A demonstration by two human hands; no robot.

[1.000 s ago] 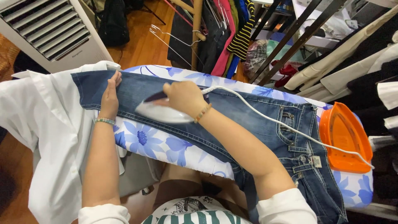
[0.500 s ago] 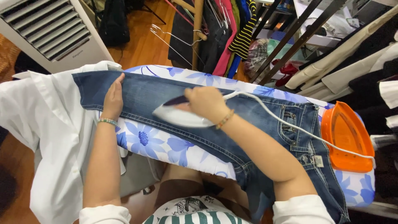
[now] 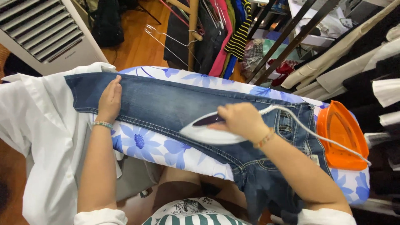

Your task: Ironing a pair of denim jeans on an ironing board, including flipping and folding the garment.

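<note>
Iron (image 3: 208, 132) slid right along jeans (image 3: 166, 104); orange rest (image 3: 339, 137) beyond; shirt (image 3: 37, 125) left

Jeans (image 3: 166, 104): blue denim, faded along the leg, laid flat lengthwise across the ironing board (image 3: 141, 143); cuff at the board's left end, waistband near its right end, the rest hanging off the near edge.
Iron (image 3: 210, 132): white with dark top, soleplate down on the jeans, mid-board; white cord trailing right.
</note>
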